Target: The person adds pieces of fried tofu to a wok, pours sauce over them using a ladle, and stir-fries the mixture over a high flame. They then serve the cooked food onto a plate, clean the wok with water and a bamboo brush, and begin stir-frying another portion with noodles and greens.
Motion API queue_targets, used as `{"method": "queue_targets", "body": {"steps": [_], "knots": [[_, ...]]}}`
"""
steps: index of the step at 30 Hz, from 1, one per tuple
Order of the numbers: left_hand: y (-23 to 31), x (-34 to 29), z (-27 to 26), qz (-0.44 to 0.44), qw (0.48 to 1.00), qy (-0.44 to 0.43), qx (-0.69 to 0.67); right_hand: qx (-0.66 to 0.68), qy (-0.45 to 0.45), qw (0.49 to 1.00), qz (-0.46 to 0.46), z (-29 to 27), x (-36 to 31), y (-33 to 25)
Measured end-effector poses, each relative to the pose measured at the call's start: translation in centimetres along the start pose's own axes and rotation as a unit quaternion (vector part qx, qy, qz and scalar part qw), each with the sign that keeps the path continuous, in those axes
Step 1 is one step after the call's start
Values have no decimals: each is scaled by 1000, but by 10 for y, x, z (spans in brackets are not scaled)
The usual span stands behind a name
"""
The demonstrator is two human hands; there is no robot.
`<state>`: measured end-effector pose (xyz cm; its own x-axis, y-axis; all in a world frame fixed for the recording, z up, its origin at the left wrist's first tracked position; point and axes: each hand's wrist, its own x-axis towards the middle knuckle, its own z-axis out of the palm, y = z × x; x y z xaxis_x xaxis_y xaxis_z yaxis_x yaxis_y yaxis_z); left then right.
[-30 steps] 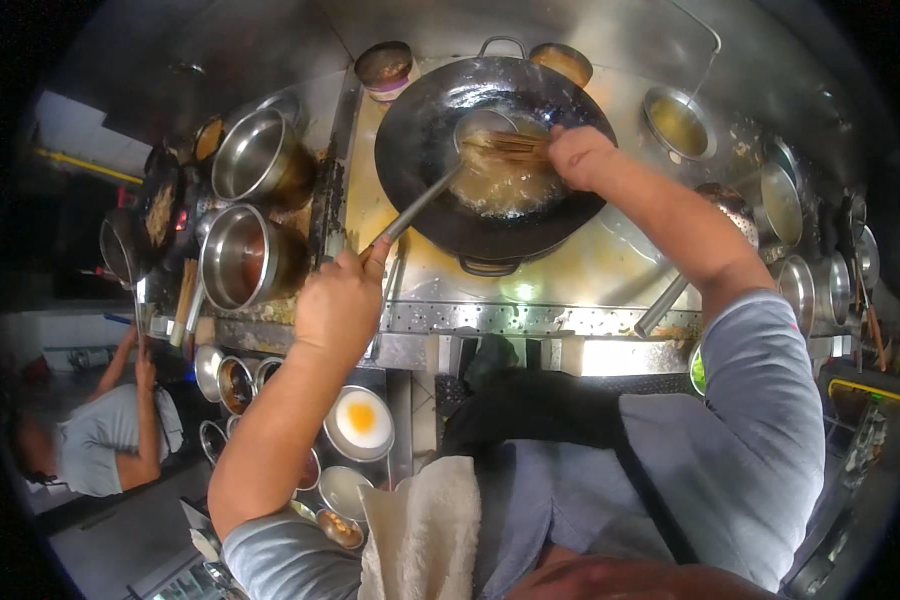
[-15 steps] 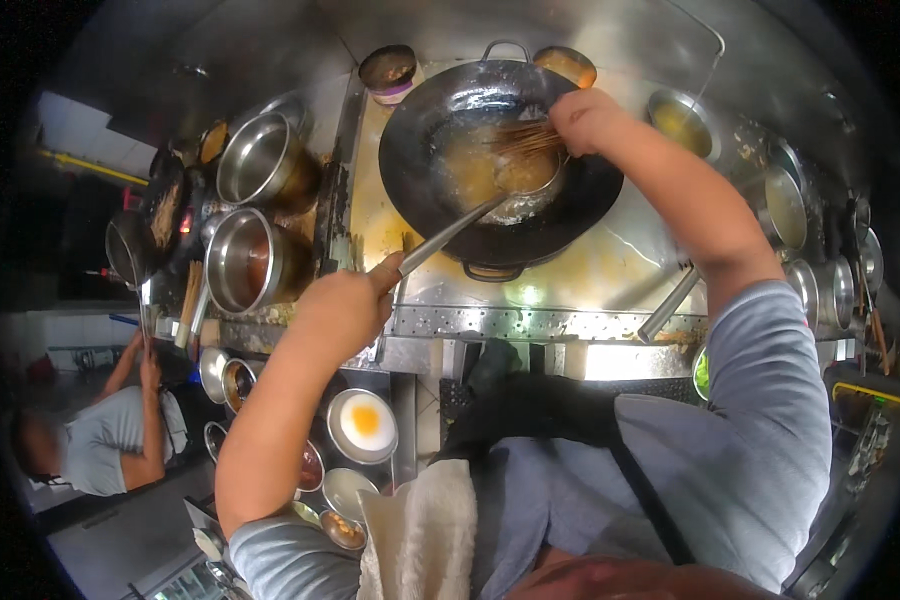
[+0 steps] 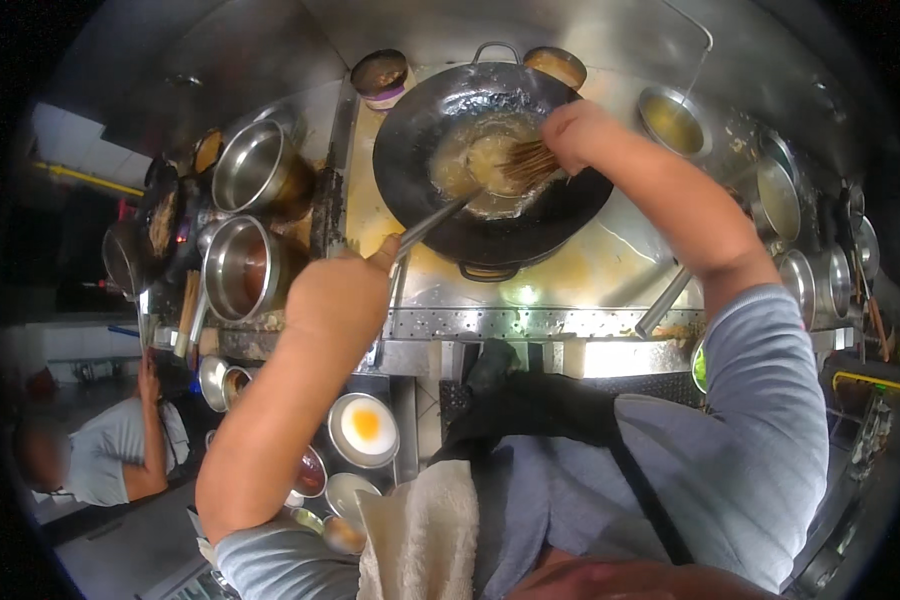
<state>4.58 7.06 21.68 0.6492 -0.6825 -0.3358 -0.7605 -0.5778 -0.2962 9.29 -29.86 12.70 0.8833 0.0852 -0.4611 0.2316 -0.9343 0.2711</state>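
A large black wok point(image 3: 400, 150) sits on the stove in front of me, with cloudy yellowish liquid point(image 3: 460, 150) in its middle. My left hand point(image 3: 340, 298) is closed round the long metal handle of a ladle point(image 3: 436, 219); the ladle's bowl is down in the liquid and hard to make out. At the wok's right side my right hand point(image 3: 576, 136) grips a bamboo wok brush point(image 3: 528, 164). The bristles of the brush point left, touching the liquid's right edge.
Two steel pots point(image 3: 232, 268) stand left of the wok. Small bowls sit behind it, and a strainer of yellow liquid point(image 3: 673, 122) lies beyond its right side. A metal handle point(image 3: 664, 302) juts toward me. At far left, another person point(image 3: 135, 440) works.
The ladle has dropped lower, its bowl sinking from beside the brush into the liquid. My right hand and the brush have shifted slightly down, and the liquid swirls more widely.
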Motion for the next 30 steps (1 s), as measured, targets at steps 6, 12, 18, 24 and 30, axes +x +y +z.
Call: {"method": "queue_targets", "body": {"steps": [6,12,18,24,30], "knots": [[20,13,29,-48,990,12,129,372,14,923,100,63,-6,16],[-9,59,111,-128,983,61,-117,206,185,933,231,46,-37,54],[44,34,165,-200,750,-51,-629,314,381,849,188,35,-105,24],[84,61,164,-183,759,-3,-625,204,158,952,164,92,-148,6],[93,56,149,-173,788,107,-581,277,282,914,89,61,-153,-54]]}}
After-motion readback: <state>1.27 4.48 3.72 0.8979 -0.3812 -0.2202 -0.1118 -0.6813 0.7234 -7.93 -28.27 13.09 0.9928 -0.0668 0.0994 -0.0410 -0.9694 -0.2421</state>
